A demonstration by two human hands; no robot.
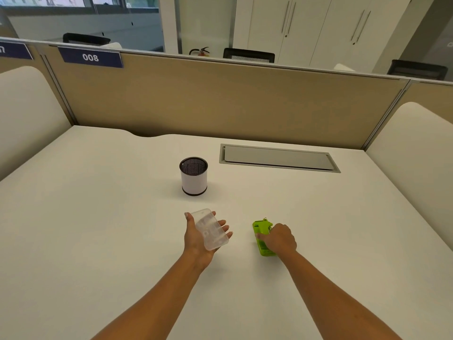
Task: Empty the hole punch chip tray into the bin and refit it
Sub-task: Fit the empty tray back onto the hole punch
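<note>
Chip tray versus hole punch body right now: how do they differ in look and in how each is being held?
The chip tray is clear plastic; the hole punch is bright green. The tray lies cradled in the left hand, palm up, lifted off the desk; the punch is covered from above by the right hand, low at the desk. The tray shows almost fully, the punch is partly hidden. Both are separated and sit nearer than the bin.

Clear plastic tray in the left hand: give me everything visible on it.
The clear, frosted plastic chip tray is a shallow rounded rectangle with moulded ribs inside. It lies tilted across the upturned left hand, with the thumb at its far corner and fingertips past its right edge. It is off the green plastic hole punch, above the white desk. Contents cannot be told.
</note>
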